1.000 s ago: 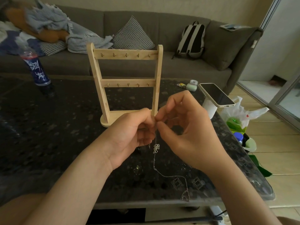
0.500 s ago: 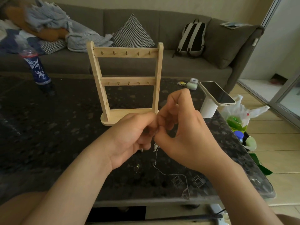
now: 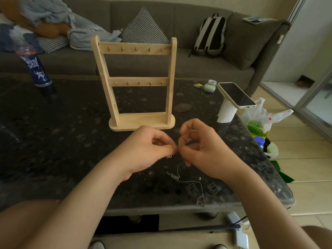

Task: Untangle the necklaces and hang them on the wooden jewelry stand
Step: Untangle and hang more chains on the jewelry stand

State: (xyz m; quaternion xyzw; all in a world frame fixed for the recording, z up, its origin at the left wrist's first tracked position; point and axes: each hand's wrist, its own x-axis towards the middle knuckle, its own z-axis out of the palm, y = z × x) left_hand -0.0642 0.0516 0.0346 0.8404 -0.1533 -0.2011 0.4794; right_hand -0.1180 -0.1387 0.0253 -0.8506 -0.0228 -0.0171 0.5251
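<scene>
None of the hanging is done. The wooden jewelry stand (image 3: 143,121) is upright toward the middle of the surface (image 3: 62,132), and both rows of hooks (image 3: 136,49) are bare. I judge that I am in the untangling step, with every necklace yet to be put up.

My left hand (image 3: 149,151) and right hand (image 3: 203,150) meet just in front of the stand's base, knuckles up. On each hand the thumb and forefinger are closed tip to tip and the other fingers (image 3: 186,161) are curled under. The two pinches almost touch. Between them I am holding a fine stretch of the necklaces (image 3: 179,177), though the links there are too thin to make out clearly. A small charm (image 3: 168,156) dangles just under my left fingertips.

From my right hand the chain drops to the surface, runs past a small bar pendant, and trails toward the near edge, where it ends in a loose loop. I cannot tell how many strands are knotted together.
</scene>
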